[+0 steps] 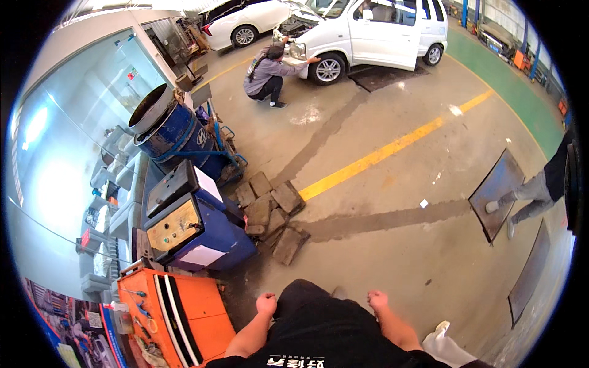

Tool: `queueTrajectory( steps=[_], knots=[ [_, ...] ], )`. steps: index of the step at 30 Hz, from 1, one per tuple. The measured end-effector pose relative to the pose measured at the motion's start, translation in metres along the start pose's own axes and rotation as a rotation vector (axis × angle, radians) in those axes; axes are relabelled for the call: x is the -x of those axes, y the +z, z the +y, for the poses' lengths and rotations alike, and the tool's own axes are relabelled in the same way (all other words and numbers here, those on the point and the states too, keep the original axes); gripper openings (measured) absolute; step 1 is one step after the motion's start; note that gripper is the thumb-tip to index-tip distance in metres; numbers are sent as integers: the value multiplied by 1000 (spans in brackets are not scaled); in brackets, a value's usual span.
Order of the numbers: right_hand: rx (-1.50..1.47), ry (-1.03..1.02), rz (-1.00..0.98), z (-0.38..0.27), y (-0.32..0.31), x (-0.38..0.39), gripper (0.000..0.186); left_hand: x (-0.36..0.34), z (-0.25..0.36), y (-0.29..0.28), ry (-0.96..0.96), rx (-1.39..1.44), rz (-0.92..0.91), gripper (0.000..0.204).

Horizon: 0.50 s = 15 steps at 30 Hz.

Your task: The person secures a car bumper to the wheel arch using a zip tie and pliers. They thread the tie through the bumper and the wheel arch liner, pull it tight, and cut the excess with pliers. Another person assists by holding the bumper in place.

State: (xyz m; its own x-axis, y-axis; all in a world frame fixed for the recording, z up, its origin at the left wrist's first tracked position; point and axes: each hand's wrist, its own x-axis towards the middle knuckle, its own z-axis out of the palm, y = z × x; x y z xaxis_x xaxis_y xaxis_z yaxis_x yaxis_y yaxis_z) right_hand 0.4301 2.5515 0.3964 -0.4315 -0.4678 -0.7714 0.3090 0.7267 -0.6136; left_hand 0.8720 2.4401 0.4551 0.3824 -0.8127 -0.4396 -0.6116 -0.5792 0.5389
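My left hand (266, 303) hangs in front of my waist, beside my dark clothing, with its fingers curled in. On the other side, my right hand (378, 299) is held low over the floor, its fingers also curled. Nothing shows in either hand. Nearest to the left hand stands an orange tool cabinet (205, 325) with screwdrivers and other hand tools on top. Two black strips with white bands (178, 319) lie across the cabinet.
Blue bins (230, 242), a blue drum (190, 138) and stacked brown blocks (261, 214) stand ahead left. A person (267, 73) squats by a white car (380, 37) with its door open. Another person's legs (531, 196) are at right, by a dark floor plate (497, 178).
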Motion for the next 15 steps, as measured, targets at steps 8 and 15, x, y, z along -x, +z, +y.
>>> queueTrajectory(
  steps=[8, 15],
  knots=[
    [-87, 116, 124, -45, -16, -18, 14, -57, 44, 29, -97, 63, 128, 23],
    [-42, -2, 92, -130, 23, -67, 13, -131, 88, 71, -213, 100, -26, 30]
  ],
)
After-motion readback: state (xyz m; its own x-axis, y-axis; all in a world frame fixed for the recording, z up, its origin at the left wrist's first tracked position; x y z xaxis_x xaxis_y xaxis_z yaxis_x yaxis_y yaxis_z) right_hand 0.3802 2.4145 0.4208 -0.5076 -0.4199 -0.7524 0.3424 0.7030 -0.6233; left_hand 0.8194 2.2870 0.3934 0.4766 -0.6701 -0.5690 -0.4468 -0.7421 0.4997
